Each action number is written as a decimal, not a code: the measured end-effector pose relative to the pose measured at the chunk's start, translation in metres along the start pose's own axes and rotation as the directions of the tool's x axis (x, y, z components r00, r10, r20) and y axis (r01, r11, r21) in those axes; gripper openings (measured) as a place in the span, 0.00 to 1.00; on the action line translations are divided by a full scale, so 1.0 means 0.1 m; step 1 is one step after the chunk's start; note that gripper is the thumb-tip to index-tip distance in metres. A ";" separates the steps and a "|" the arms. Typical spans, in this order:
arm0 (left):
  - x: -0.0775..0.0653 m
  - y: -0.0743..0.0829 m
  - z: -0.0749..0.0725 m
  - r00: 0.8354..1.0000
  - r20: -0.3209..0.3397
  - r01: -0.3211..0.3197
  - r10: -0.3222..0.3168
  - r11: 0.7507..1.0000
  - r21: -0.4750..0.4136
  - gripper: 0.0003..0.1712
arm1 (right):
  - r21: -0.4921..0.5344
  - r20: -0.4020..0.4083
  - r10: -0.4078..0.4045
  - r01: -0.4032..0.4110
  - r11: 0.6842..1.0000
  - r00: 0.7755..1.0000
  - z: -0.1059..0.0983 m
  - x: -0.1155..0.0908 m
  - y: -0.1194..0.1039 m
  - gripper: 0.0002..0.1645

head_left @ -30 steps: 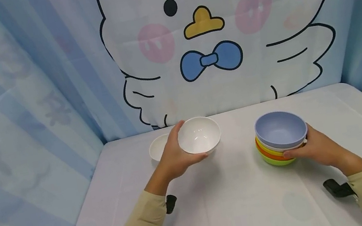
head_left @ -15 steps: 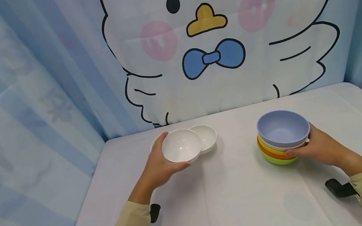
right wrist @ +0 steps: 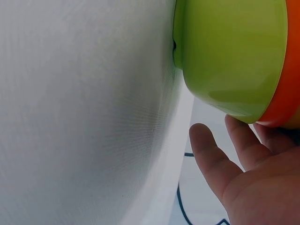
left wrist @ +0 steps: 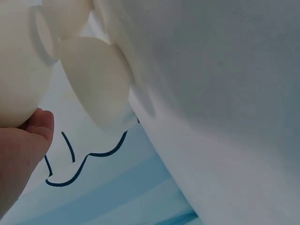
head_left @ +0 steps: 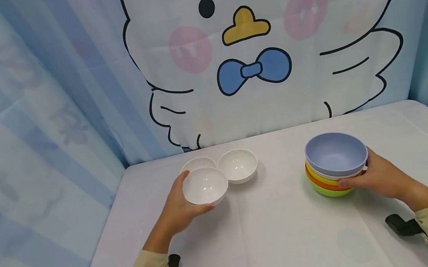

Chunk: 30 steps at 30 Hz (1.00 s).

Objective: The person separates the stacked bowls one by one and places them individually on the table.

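My left hand (head_left: 176,209) grips a small white bowl (head_left: 205,187) by its side, thumb at the near side and fingers at the far side. In the left wrist view this bowl (left wrist: 21,65) is tilted, its foot ring showing. Two more white bowls stand behind it, one at the right (head_left: 239,167) and one at the left (head_left: 198,163), partly hidden by the held one. My right hand (head_left: 387,177) holds a stack of several bowls from the right side. A blue bowl (head_left: 335,154) tops the stack; pale, yellow and orange ones follow, with a green bowl (right wrist: 229,56) lowest.
A white cloth covers the table (head_left: 284,240), whose back edge meets a curtain (head_left: 261,106) printed with a cartoon bird. Blue and white curtains also hang at the left and right. Each wrist carries a black camera mount.
My left hand has moved left and toward me with its white bowl, uncovering the right white bowl behind it. My right hand and the stack stay in place.
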State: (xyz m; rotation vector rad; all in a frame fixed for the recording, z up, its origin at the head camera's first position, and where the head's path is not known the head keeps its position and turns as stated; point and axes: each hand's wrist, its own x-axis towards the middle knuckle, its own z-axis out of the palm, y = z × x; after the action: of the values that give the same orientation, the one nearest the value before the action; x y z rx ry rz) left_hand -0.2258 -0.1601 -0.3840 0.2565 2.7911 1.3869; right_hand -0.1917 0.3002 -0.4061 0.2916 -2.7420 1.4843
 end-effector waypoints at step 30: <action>-0.29 -0.30 -0.06 0.993 0.094 0.072 -0.077 0.995 0.062 0.66 | -0.011 -0.009 -0.016 0.016 1.000 1.000 0.02 0.00 0.04 0.60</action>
State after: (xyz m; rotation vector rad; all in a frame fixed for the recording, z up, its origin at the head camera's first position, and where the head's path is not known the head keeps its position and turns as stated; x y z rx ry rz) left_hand -0.2017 -0.1872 -0.4061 0.2114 2.7361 1.2438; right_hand -0.1921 0.3007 -0.4103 0.3049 -2.7339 1.4626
